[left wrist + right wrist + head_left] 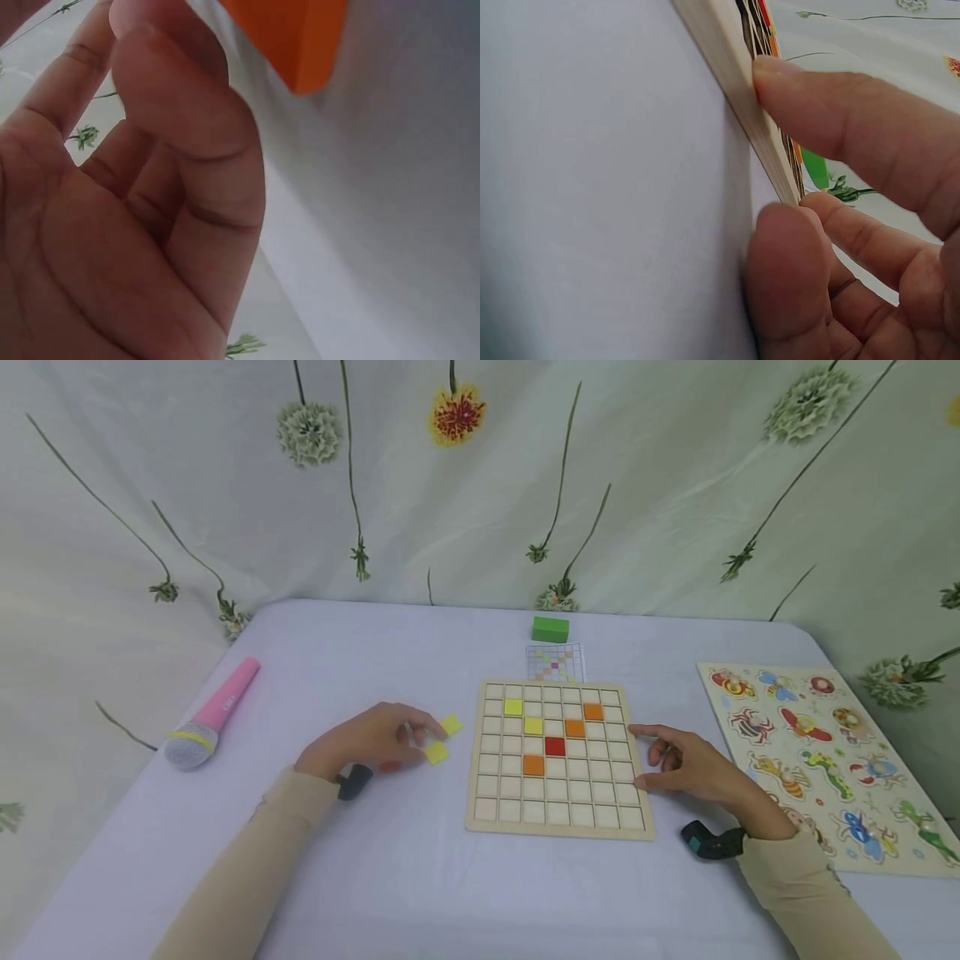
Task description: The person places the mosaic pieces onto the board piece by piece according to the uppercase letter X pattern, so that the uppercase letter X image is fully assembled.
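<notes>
A square wooden grid board (508,811) lies on the table, with two yellow tiles, a red tile (555,746) and three orange tiles in its squares. My right hand (693,766) is at its right side; the index finger and thumb touch the edge, apart from each other. To the left of the board, my left hand (378,737) hovers by two loose yellow tiles (452,724), thumb and index finger spread, nothing visibly between them. A red piece (390,767) shows partly under that hand. In the left wrist view, an orange piece (300,45) appears beyond the fingertips.
Behind the board lie a printed pattern card (555,662) and a green block (551,630). A pink toy microphone (217,710) is at the left. An insect puzzle board (817,718) lies at the right, partly behind the right wrist. A flowered cloth hangs behind the table.
</notes>
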Demonstrator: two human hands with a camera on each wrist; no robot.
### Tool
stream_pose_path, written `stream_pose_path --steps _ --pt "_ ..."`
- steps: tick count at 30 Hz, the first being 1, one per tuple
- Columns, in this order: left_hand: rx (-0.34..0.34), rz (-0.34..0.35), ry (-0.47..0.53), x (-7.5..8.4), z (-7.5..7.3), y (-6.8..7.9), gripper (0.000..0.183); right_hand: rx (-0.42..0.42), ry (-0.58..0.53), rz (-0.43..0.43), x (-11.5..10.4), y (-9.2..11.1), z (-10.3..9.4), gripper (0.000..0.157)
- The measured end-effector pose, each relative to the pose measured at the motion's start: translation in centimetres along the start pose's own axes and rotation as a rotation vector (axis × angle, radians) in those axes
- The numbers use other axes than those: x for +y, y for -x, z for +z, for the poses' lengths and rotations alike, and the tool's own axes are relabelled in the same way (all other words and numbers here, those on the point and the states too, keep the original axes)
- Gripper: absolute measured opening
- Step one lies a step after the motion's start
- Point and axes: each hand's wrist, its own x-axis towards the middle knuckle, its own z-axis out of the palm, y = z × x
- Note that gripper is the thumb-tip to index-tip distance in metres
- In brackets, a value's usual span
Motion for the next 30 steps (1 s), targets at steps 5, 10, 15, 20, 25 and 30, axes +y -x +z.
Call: stream_pose_path --steps 5,10,15,20,25,30 --pt "0.001 -0.014 -0.005 -0.1 0.1 -0.2 0.037 0.002 -0.003 -0.004 -0.1 0.0 0.0 0.076" --pt "0.016 0.001 -0.026 -0.1 0.0 -0.3 0.033 0.004 0.004 -0.008 -0.1 0.0 0.0 0.076" --pt "0.034 0.014 -0.06 -0.1 -0.1 -0.3 0.029 0.006 0.005 -0.016 -0.1 -0.1 0.0 0.076" --pt "0.03 0.004 -0.092 0.0 -0.2 -0.5 0.026 0.002 0.008 -0.008 -0.2 -0.1 0.0 0.076" --pt "0.046 0.024 -0.123 0.6 -0.2 -0.5 0.027 0.003 0.013 -0.01 -0.2 -0.1 0.1 0.076" --pt "0.073 0.046 -0.134 1.8 0.1 -0.5 0.026 0.001 0.012 -0.009 -0.2 -0.1 0.1 0.076"
